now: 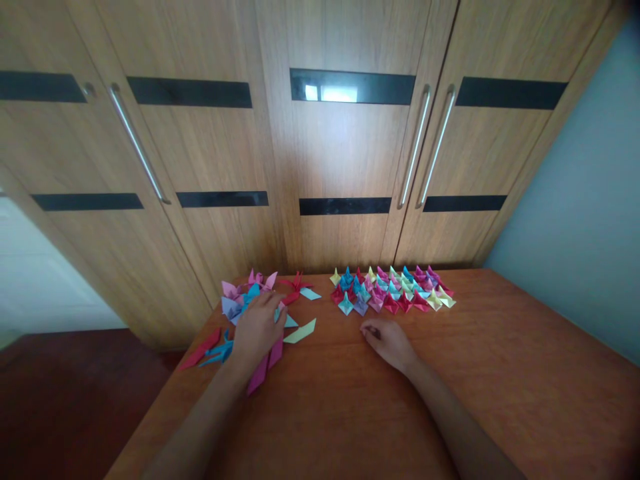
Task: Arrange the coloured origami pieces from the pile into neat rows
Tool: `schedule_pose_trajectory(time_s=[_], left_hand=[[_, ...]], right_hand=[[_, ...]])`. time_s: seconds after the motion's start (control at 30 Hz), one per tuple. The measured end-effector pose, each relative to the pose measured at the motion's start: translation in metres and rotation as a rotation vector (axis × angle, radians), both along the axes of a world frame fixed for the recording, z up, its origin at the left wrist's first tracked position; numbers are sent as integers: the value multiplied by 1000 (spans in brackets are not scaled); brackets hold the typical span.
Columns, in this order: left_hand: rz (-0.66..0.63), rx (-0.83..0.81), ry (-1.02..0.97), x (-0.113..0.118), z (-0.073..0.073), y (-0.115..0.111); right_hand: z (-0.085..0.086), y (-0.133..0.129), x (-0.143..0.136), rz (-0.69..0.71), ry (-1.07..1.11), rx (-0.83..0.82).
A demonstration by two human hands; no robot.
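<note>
My left hand (259, 327) lies over a loose pile of folded paper pieces at the table's left, its fingers stretched forward and slightly apart. Around it are a pink origami piece (231, 290), a blue piece (251, 293), a purple one (231, 308) and a blue spiky one (220, 350). Flat strips lie beside it: a pale green strip (301, 331), a magenta strip (259, 377) and a red strip (201, 349). My right hand (389, 342) rests on the wood with fingers curled in, nothing visible in them. Just beyond it stand rows of pointed origami pieces (391, 304).
The brown wooden table (350, 413) reaches back to a wooden wardrobe (345, 147) with long metal handles (415, 147). A red folded piece (296, 283) and a light blue strip (310, 293) lie between the two groups. A pale blue wall (575, 220) is at right.
</note>
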State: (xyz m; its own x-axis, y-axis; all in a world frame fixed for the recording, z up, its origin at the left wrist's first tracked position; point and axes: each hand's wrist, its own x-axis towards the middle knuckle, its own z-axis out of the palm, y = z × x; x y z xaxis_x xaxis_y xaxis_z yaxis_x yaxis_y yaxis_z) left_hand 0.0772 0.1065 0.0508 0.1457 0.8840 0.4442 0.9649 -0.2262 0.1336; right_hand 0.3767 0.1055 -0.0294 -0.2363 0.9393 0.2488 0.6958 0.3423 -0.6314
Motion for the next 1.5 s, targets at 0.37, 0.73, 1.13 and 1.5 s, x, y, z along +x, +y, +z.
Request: schedule_pose_trajectory(time_s=[0.37,0.73,1.13,1.5], left_hand=[[207,-260,190,-17,-4,6],[89,-245,-95,-23,-1,9],[-447,-395,-912,74,-25,-6],[-521,-601,-958,83,-53,-22]], right_hand=[[-12,5,5,20,137,36],[-11,5,4,15,170,6],[26,-14,-2,226,858,-451],[30,-19,-15,239,549,-441]])
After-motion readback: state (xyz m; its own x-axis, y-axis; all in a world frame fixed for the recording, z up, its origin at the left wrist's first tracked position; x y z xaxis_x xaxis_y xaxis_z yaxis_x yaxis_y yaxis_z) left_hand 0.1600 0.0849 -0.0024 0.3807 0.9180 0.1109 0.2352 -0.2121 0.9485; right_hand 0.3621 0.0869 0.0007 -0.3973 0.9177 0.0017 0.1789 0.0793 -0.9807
